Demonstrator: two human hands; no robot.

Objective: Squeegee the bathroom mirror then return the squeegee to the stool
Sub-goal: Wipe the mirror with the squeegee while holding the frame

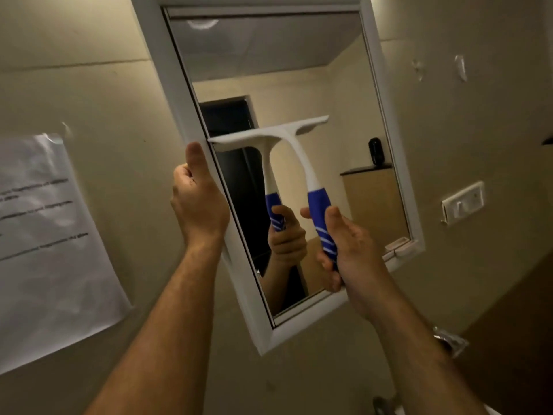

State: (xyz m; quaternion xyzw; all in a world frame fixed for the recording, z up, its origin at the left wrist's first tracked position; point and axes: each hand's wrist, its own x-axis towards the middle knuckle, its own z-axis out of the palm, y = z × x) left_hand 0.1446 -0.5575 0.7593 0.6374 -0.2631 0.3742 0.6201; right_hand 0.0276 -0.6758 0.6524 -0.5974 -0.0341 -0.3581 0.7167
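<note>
A white-framed mirror (305,70) hangs tilted on the beige wall. My right hand (347,250) grips the blue handle of a white squeegee (287,145). Its blade lies across the glass about halfway up, with its left end at the frame's left edge. My left hand (199,199) holds the mirror's left frame edge, thumb pointing up along it. The glass reflects the squeegee and my gripping hand. The stool is out of view.
A taped paper sheet (51,244) with blurred text hangs on the wall at left. A white switch plate (463,202) sits right of the mirror. A small white object (399,245) rests on the frame's lower right corner. Tape scraps (460,67) cling to the wall at upper right.
</note>
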